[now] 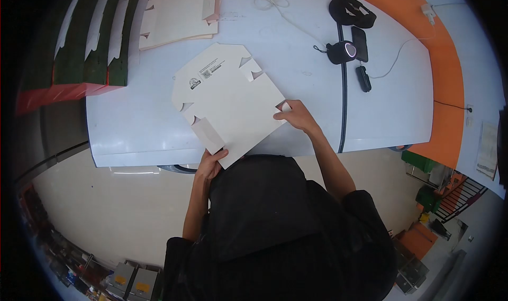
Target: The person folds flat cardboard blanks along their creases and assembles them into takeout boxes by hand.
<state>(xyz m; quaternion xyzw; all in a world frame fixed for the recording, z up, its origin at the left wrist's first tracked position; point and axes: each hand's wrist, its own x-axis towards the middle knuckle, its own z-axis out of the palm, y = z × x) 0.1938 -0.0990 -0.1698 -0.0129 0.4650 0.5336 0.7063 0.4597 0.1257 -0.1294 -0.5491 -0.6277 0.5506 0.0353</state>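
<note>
A flat, die-cut cardboard box blank point(233, 97) lies tilted over the front part of the white table, with dark print and a small square code near its far left end. Its near corner reaches past the table's front edge. My left hand point(210, 163) pinches that near left corner, thumb on top beside a partly raised flap. At the right edge, my right hand point(296, 115) is closed on a small side flap, its thumb lying on the upper face. The fingers under the cardboard are hidden.
More flat box blanks point(180, 15) are stacked at the back left, beside tall green-and-red dividers point(79, 47). A small speaker point(341, 52), a phone point(360, 44), a black strap-like item point(353, 11) and a small black device point(363, 79) lie on the right. White cables cross the table point(132, 137).
</note>
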